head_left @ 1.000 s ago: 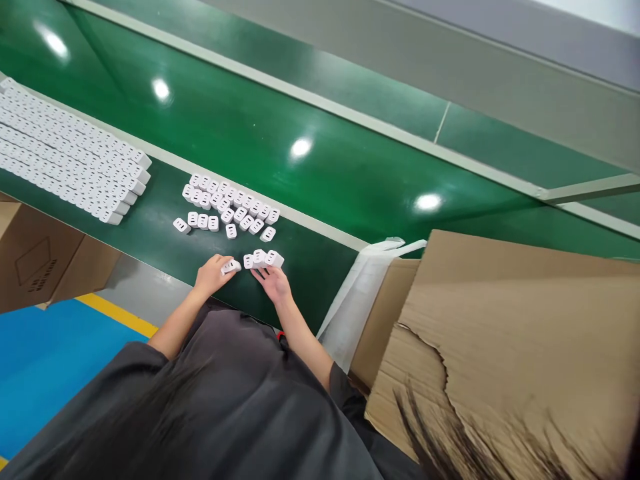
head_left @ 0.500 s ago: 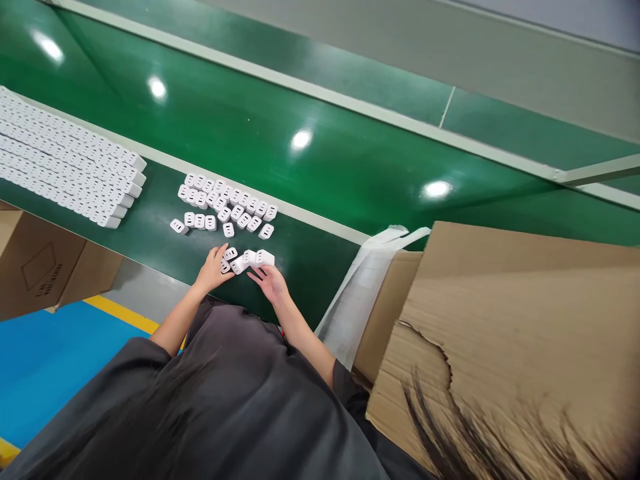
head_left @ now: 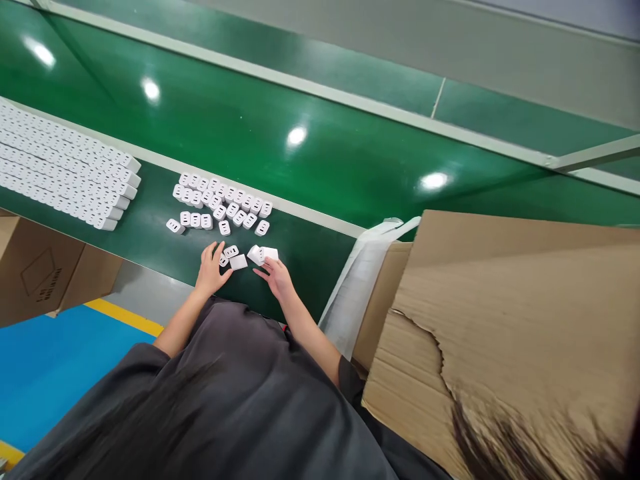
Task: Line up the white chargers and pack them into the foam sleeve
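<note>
Small white charger blocks with dark port slots lie loose before me on the dark green table. My left hand (head_left: 212,270) curves around a small charger (head_left: 231,251), thumb and fingers apart; another charger is partly hidden beside its fingers. Just right of the thumb, a charger (head_left: 239,262) lies with a plain face showing. My right hand (head_left: 278,277) has its fingertips at a white charger (head_left: 271,253), and its thumb stands away from them. Touching that one on the left is a tilted charger (head_left: 255,254). Neither hand is closed around a block.
Beyond my hands, several chargers (head_left: 233,210) form loose rows. A dense block of chargers (head_left: 60,167) fills the table's left end. Cardboard boxes stand at the left (head_left: 45,267) and right (head_left: 500,320), the right one beside white plastic wrap (head_left: 350,300). A pale rail (head_left: 310,213) edges the table's far side.
The chargers between my hands have separated: one now lies plain face up near my left thumb, and two sit farther right by my right hand. The hands are wider apart.
</note>
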`<action>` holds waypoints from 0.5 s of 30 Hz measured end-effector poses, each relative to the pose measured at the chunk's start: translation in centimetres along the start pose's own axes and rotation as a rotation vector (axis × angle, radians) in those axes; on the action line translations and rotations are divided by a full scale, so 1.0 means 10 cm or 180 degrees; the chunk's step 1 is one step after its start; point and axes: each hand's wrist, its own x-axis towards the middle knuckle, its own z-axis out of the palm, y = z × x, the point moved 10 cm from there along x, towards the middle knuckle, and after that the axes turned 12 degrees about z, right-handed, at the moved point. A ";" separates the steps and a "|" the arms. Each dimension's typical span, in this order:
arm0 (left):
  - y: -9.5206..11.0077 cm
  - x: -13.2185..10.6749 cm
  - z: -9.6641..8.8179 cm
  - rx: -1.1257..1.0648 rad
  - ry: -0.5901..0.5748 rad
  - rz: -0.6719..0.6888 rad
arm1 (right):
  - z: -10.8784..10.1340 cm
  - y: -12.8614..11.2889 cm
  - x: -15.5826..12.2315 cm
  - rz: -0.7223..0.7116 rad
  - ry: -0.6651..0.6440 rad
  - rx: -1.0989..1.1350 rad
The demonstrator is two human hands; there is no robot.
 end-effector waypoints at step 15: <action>0.43 -0.01 0.14 0.0937 0.0001 0.0403 | 0.16 0.11 -0.06 -0.0206 -0.0441 -0.0734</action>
